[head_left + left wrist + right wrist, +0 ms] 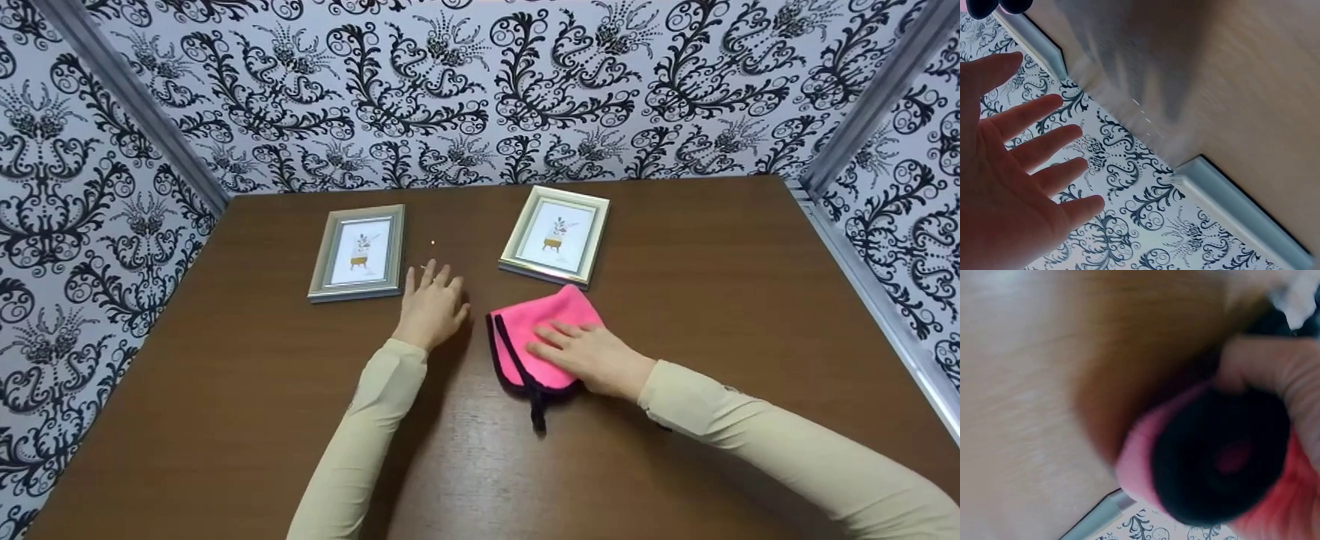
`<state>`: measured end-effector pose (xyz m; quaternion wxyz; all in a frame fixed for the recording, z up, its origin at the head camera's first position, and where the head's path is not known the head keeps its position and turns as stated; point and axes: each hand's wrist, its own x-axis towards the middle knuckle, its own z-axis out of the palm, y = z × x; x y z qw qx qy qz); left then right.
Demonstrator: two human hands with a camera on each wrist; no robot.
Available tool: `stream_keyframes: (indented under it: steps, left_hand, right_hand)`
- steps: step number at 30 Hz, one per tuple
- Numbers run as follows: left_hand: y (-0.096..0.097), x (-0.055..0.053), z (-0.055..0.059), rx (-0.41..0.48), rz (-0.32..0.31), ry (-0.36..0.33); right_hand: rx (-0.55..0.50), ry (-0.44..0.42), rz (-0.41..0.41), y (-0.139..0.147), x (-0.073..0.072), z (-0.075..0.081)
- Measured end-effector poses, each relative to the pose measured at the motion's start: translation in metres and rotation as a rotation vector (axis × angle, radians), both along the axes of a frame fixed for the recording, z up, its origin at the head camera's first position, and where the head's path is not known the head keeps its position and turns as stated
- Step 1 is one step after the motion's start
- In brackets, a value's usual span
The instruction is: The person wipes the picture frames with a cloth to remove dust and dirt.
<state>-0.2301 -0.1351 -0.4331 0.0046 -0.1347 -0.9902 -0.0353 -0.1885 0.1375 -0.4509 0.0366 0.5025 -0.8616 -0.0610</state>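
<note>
In the head view, the left hand [433, 307] is hovering or resting over the brown table [712, 285], its fingers spreading loosely and gripping nothing. Small white specks [433, 242] are lying near its fingertips. Two picture frames are lying face-up: the left frame [325, 255] is holding a print [360, 247], and the right frame [523, 225] is holding a similar print [559, 232]; each print is showing a legged planter containing leafy sprigs. The pink cloth [536, 319] is lying just in front of the right frame, its black cord [538, 420] trailing toward the person. The right hand [589, 356] is covering the cloth's right side, its fingers stretching across the top.

In the left wrist view, the left hand is showing its palm with its fingers parting, while the two frames are lying well apart along the table.

In the right wrist view, the right hand is gripping the cloth, its thumb pressing at the black edging [1185, 484]; blur is hiding the fingers.
</note>
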Motion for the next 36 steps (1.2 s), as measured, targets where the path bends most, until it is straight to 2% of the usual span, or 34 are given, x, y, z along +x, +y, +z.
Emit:
stream_keyframes:
  steps: [5, 9, 12, 17, 22, 27, 32, 36]
  left_hand:
    - [0.012, -0.005, 0.004, -0.032, -0.031, -0.011]
    - [0.029, -0.016, 0.003, -0.034, -0.082, -0.032]
    - [0.041, -0.028, 0.002, -0.018, -0.129, -0.048]
    - [0.056, -0.049, 0.001, -0.005, -0.210, -0.082]
    - [0.063, -0.066, 0.000, -0.048, -0.228, -0.100]
    - [0.065, -0.065, -0.001, -0.130, -0.237, -0.066]
    - [0.075, -0.053, -0.002, -0.210, -0.281, 0.057]
    - [0.085, -0.044, -0.005, -0.247, -0.350, 0.127]
  right_hand:
    - [-0.069, 0.127, 0.071, 0.001, -0.006, -0.001]
    - [-0.169, 0.129, 0.092, 0.012, -0.012, 0.008]
    - [-0.224, 0.100, 0.052, 0.025, -0.015, 0.019]
    - [-0.308, 0.071, -0.057, 0.057, -0.023, 0.039]
    - [-0.356, 0.058, -0.166, 0.091, -0.035, 0.058]
    - [-0.370, 0.063, -0.243, 0.116, -0.045, 0.069]
    - [-0.383, 0.098, -0.326, 0.135, -0.051, 0.073]
    - [-0.388, 0.102, -0.378, 0.147, -0.054, 0.074]
